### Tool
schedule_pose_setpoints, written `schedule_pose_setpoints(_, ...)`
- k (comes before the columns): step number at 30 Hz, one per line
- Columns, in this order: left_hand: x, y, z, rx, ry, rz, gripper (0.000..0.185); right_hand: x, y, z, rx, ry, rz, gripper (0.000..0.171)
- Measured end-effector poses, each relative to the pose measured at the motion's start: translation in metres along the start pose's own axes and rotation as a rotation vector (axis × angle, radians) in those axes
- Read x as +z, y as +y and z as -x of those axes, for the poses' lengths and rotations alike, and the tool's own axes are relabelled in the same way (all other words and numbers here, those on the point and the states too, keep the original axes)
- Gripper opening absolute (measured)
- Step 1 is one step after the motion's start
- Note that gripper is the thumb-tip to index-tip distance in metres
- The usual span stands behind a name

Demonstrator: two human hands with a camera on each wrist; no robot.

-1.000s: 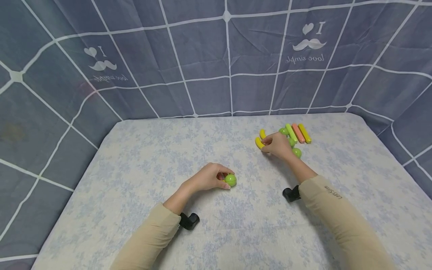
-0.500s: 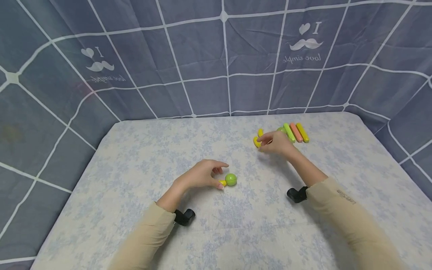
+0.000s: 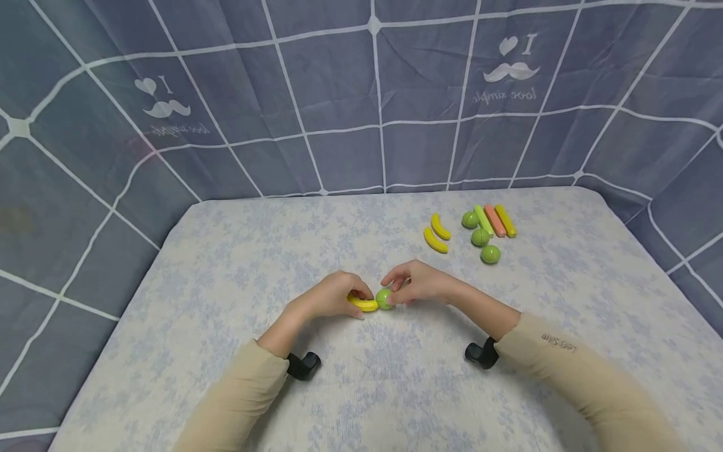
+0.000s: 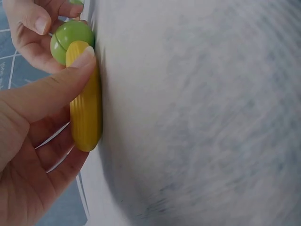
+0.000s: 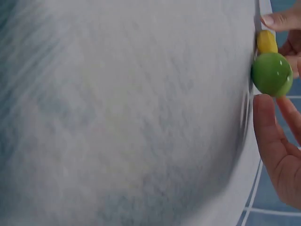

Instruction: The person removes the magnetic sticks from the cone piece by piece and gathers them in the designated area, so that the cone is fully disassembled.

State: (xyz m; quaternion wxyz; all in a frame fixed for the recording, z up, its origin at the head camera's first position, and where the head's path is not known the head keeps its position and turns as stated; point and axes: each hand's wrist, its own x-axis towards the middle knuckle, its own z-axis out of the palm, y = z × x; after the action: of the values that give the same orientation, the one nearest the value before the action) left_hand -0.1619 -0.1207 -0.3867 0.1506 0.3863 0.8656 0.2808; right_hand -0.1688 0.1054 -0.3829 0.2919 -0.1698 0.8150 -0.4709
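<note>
In the head view, my left hand (image 3: 333,296) pinches a small yellow toy banana (image 3: 364,304) lying on the table. Its thumb lies along the banana's near side, as the left wrist view shows, with the fingers behind. Touching the banana's right end is a glossy green ball (image 4: 71,37) with a seam round it. From the right, my right hand (image 3: 420,282) reaches round this ball, thumb (image 5: 264,106) against it and a finger beyond. Part of the ball is hidden by that thumb in the head view.
Farther back on the right lie two more yellow toy bananas (image 3: 435,241), several green balls (image 3: 490,254), and green, orange (image 3: 494,221) and yellow sticks side by side. A patterned cloth covers the table (image 3: 254,251); a blue-grey curtain (image 3: 339,94) hangs behind it.
My left hand has let go of the green ball and moved onto the banana. My right hand has come from the bananas at the back to the ball, leaving those bananas on the table.
</note>
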Motion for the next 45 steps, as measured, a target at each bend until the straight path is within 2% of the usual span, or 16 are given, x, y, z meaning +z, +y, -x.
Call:
schedule_pose_setpoints(5, 0.004, 0.000, -0.001, 0.000, -0.002, -0.002, 0.024, 0.012, -0.001, -0.005, 0.006, 0.019, 0.033, 0.036)
schedule_pose_setpoints(10, 0.005, 0.001, -0.001, 0.026, -0.005, 0.000, 0.025, 0.015, -0.001, -0.007, 0.007, 0.042, 0.043, 0.034)
schedule_pose_setpoints(15, 0.006, 0.001, -0.001, 0.019, -0.004, 0.013, 0.025, 0.017, -0.001, -0.006, 0.009, 0.050, 0.048, 0.031)
schedule_pose_setpoints(23, 0.007, 0.006, -0.002, 0.024, 0.020, 0.045, 0.025, 0.004, -0.002, 0.007, -0.091, 0.046, 0.075, 0.033)
schedule_pose_setpoints(26, 0.007, 0.012, 0.000, 0.052, 0.044, 0.046, 0.025, -0.001, 0.000, 0.015, -0.116, 0.031, 0.087, 0.035)
schedule_pose_setpoints(31, 0.008, 0.027, 0.004, 0.119, 0.066, 0.015, 0.025, -0.005, 0.000, 0.032, -0.107, 0.006, 0.046, 0.036)
schedule_pose_setpoints(40, 0.015, 0.051, 0.011, 0.222, 0.034, -0.014, 0.029, -0.008, 0.000, 0.060, -0.155, -0.085, 0.023, 0.029)
schedule_pose_setpoints(45, 0.015, 0.060, 0.015, 0.298, 0.006, -0.036, 0.030, -0.005, 0.001, 0.071, -0.225, -0.171, 0.027, 0.026)
